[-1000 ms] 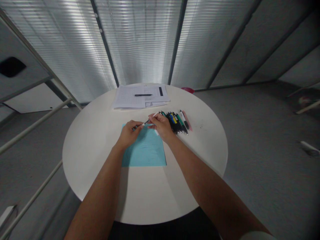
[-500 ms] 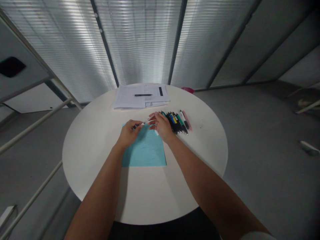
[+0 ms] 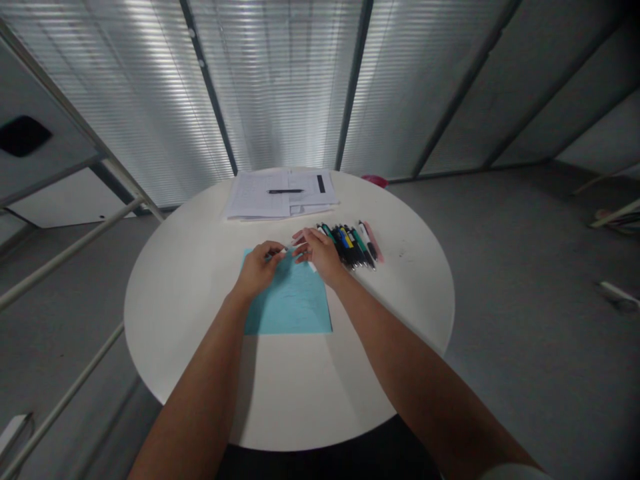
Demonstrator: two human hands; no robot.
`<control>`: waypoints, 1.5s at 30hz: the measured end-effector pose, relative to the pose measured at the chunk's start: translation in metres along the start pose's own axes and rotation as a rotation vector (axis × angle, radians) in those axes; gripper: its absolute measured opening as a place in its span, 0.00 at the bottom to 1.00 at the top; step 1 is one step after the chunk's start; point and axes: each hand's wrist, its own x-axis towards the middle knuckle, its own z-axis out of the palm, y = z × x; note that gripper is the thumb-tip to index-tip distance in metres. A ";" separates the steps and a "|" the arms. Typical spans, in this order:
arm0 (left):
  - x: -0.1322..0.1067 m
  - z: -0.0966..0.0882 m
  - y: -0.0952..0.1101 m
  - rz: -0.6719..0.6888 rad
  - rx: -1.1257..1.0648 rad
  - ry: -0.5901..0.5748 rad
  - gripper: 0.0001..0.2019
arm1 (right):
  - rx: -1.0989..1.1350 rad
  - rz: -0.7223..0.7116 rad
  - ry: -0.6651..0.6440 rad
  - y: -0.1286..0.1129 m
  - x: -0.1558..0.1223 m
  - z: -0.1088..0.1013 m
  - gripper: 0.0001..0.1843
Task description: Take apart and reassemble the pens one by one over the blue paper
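Note:
My left hand (image 3: 259,268) is closed, thumb and fingertips pinching a small white piece (image 3: 284,251) with a dark end, perhaps part of a pen. Just to its right, my right hand (image 3: 323,253) has its fingers curled around a slim whitish thing; a white end (image 3: 313,267) of it shows below the palm. The fingers cover most of both pieces, so their kind stays unclear. Both hands hover over the upper part of a light blue sheet (image 3: 290,307) on the round white table. Beside my right hand lies a row of pens (image 3: 357,247) in black, green, blue and white.
Printed papers (image 3: 255,200) lie at the table's far side, with a black pen (image 3: 285,191) on top. A pink strip (image 3: 376,243) borders the pen row. The white table (image 3: 185,300) has a round edge. Metal rails (image 3: 65,253) stand at the left, and blinds (image 3: 285,100) hang behind.
My right hand has shifted slightly left, its fingertips closer to my left hand. The left hand keeps its pinch with hardly any movement.

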 end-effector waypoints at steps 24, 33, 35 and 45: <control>0.004 0.002 -0.013 -0.062 -0.078 0.246 0.17 | -1.163 -0.325 0.101 0.008 -0.010 -0.002 0.14; 0.004 0.003 -0.012 -0.077 -0.078 0.229 0.17 | -1.270 -0.358 0.097 0.008 -0.012 -0.002 0.17; 0.004 0.004 -0.012 -0.081 -0.077 0.231 0.17 | -1.326 -0.321 0.113 0.008 -0.013 -0.002 0.16; 0.004 0.003 -0.011 -0.075 -0.076 0.228 0.17 | -1.219 -0.327 0.078 0.013 -0.009 -0.005 0.19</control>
